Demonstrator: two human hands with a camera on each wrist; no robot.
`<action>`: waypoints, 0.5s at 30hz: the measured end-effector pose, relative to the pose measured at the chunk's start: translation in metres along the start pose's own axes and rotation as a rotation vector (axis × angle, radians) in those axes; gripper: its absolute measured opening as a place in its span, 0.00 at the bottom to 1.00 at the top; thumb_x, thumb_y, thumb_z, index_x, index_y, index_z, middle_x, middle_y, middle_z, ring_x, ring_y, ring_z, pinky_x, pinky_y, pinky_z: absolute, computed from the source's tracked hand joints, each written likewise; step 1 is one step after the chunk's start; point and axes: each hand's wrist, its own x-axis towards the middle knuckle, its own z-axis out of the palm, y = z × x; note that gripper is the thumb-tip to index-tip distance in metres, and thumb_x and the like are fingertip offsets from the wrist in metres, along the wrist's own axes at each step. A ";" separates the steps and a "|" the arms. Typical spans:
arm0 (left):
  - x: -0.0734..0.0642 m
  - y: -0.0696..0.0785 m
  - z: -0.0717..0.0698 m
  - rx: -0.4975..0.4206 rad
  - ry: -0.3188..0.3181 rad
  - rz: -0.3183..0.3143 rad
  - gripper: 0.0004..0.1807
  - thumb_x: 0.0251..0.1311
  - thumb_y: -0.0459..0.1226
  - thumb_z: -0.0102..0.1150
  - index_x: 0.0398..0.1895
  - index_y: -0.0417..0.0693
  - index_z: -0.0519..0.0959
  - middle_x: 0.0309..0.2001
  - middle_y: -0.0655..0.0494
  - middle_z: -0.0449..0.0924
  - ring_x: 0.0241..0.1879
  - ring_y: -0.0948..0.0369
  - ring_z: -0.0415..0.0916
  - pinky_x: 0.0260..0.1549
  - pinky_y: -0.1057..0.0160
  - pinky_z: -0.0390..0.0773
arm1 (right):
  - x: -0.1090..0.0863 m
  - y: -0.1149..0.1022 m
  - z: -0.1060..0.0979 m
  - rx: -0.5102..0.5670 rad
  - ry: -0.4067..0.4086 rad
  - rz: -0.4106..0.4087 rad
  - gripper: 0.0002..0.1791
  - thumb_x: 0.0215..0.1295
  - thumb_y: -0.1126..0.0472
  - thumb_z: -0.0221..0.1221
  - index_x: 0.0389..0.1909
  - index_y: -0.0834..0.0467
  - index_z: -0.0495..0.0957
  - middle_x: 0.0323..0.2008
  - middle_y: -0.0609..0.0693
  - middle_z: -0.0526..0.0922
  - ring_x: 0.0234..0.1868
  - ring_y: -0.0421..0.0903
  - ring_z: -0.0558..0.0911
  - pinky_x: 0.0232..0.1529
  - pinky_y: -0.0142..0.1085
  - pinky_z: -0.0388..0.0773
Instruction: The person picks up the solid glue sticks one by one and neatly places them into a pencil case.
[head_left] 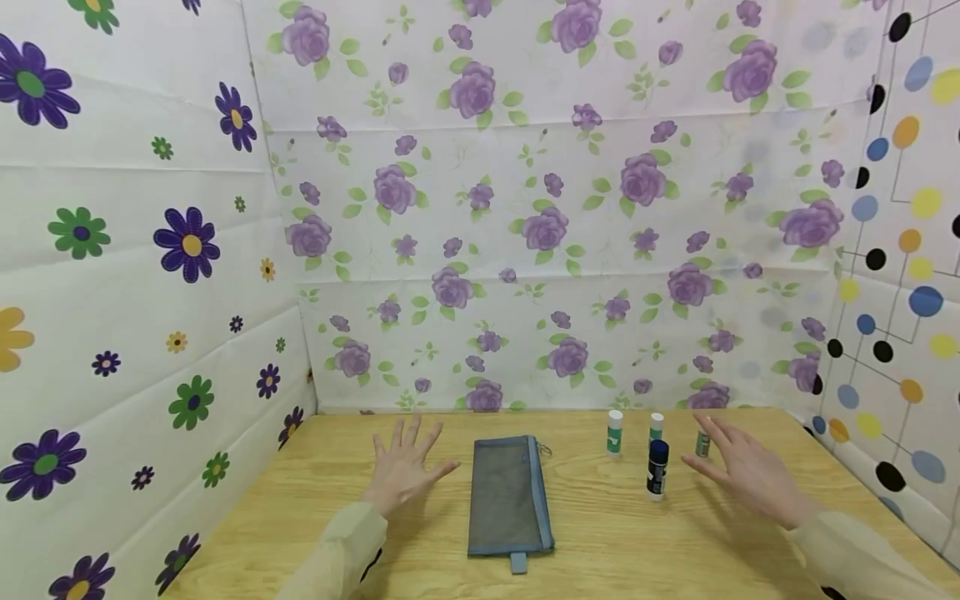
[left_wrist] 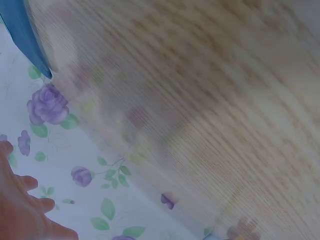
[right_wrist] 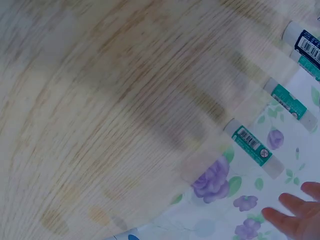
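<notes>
A grey mesh zip pouch with blue edging lies flat on the wooden table. Left of it is my left hand, fingers spread and holding nothing; its fingertips also show at the lower left of the left wrist view. On the right side, my right hand extends with straight fingers, also holding nothing. Its fingers overlap a green-labelled glue stick in the head view. Further left stand a dark-blue-labelled glue stick, a green glue stick partly hidden behind it, and another green glue stick.
The wooden table meets a rose-patterned cloth wall at its far edge. A daisy-patterned wall closes the left side, and a dotted wall stands at the right.
</notes>
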 end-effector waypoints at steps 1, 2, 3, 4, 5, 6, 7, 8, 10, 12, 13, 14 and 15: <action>0.000 0.000 0.000 0.003 -0.001 0.002 0.42 0.52 0.68 0.39 0.68 0.60 0.57 0.67 0.44 0.46 0.64 0.41 0.39 0.48 0.30 0.37 | 0.001 -0.001 -0.001 0.011 0.000 -0.009 0.43 0.61 0.40 0.50 0.69 0.59 0.47 0.56 0.70 0.62 0.51 0.68 0.66 0.40 0.60 0.65; 0.000 0.001 0.000 0.008 -0.005 0.001 0.42 0.52 0.69 0.38 0.68 0.60 0.56 0.67 0.44 0.46 0.64 0.41 0.39 0.48 0.30 0.37 | 0.001 -0.002 -0.001 0.024 -0.002 -0.016 0.43 0.61 0.40 0.51 0.69 0.59 0.48 0.56 0.70 0.62 0.51 0.68 0.66 0.40 0.60 0.65; 0.000 0.001 0.000 0.011 -0.006 0.003 0.42 0.51 0.69 0.38 0.68 0.61 0.56 0.67 0.44 0.46 0.64 0.41 0.39 0.48 0.30 0.38 | 0.001 -0.003 -0.002 0.035 0.001 -0.020 0.42 0.61 0.41 0.51 0.69 0.59 0.49 0.57 0.70 0.63 0.51 0.68 0.66 0.40 0.60 0.65; 0.000 0.001 0.000 0.009 -0.005 0.005 0.43 0.51 0.69 0.37 0.68 0.60 0.56 0.67 0.44 0.47 0.64 0.41 0.39 0.48 0.30 0.38 | 0.001 -0.004 -0.002 0.046 -0.001 -0.025 0.42 0.61 0.42 0.52 0.68 0.59 0.49 0.57 0.70 0.62 0.51 0.68 0.66 0.39 0.59 0.66; 0.000 0.002 0.000 0.007 -0.006 0.007 0.43 0.51 0.70 0.37 0.68 0.60 0.56 0.67 0.44 0.47 0.64 0.41 0.39 0.48 0.30 0.38 | 0.001 -0.005 -0.003 0.057 -0.001 -0.025 0.41 0.61 0.42 0.52 0.68 0.59 0.49 0.57 0.69 0.62 0.51 0.68 0.66 0.38 0.59 0.67; 0.001 0.002 0.000 0.005 -0.005 0.009 0.43 0.51 0.70 0.36 0.68 0.60 0.56 0.67 0.44 0.47 0.64 0.41 0.39 0.48 0.30 0.38 | 0.001 -0.006 -0.003 0.072 -0.003 -0.025 0.41 0.62 0.43 0.52 0.69 0.58 0.48 0.57 0.69 0.62 0.51 0.68 0.66 0.37 0.59 0.67; 0.001 0.002 0.000 0.003 -0.002 0.014 0.43 0.52 0.70 0.36 0.68 0.60 0.56 0.67 0.44 0.47 0.64 0.41 0.39 0.48 0.30 0.38 | 0.001 -0.007 -0.003 0.086 -0.003 -0.023 0.41 0.62 0.43 0.53 0.69 0.57 0.48 0.57 0.69 0.62 0.51 0.67 0.67 0.36 0.58 0.68; 0.001 0.002 0.001 0.003 0.002 0.017 0.43 0.52 0.70 0.36 0.68 0.60 0.56 0.67 0.43 0.47 0.64 0.41 0.39 0.48 0.30 0.38 | 0.001 -0.007 -0.002 0.098 -0.003 -0.020 0.41 0.62 0.43 0.53 0.69 0.56 0.47 0.57 0.69 0.62 0.51 0.67 0.67 0.36 0.58 0.68; 0.002 0.003 0.001 0.001 0.013 0.025 0.43 0.52 0.69 0.37 0.68 0.59 0.57 0.67 0.43 0.47 0.64 0.40 0.39 0.48 0.30 0.39 | 0.001 -0.007 -0.002 0.122 -0.011 -0.008 0.41 0.62 0.43 0.52 0.70 0.54 0.46 0.57 0.69 0.61 0.50 0.67 0.68 0.36 0.58 0.68; 0.002 0.004 0.001 0.010 0.018 0.031 0.43 0.52 0.70 0.36 0.68 0.59 0.57 0.67 0.43 0.47 0.64 0.40 0.40 0.48 0.31 0.40 | 0.002 -0.007 -0.001 0.152 -0.025 0.010 0.41 0.62 0.42 0.51 0.70 0.53 0.45 0.58 0.70 0.60 0.49 0.67 0.68 0.36 0.58 0.67; 0.002 0.004 0.001 0.012 0.019 0.033 0.43 0.52 0.70 0.36 0.68 0.59 0.57 0.67 0.43 0.47 0.64 0.40 0.40 0.48 0.31 0.40 | 0.003 -0.007 -0.001 0.165 -0.032 0.019 0.42 0.62 0.42 0.51 0.70 0.53 0.44 0.58 0.71 0.59 0.49 0.68 0.69 0.36 0.59 0.67; 0.002 0.005 0.000 0.015 0.016 0.033 0.43 0.52 0.70 0.36 0.68 0.59 0.57 0.67 0.43 0.47 0.64 0.40 0.40 0.48 0.31 0.40 | 0.003 -0.007 0.000 0.184 -0.038 0.028 0.41 0.62 0.42 0.51 0.70 0.54 0.45 0.59 0.71 0.58 0.49 0.68 0.68 0.37 0.59 0.67; 0.003 0.006 0.000 0.014 0.015 0.036 0.43 0.52 0.70 0.36 0.68 0.58 0.57 0.67 0.43 0.47 0.64 0.40 0.40 0.48 0.31 0.40 | 0.004 -0.007 0.001 0.204 -0.043 0.036 0.41 0.62 0.42 0.50 0.70 0.54 0.45 0.60 0.70 0.57 0.50 0.68 0.68 0.37 0.60 0.66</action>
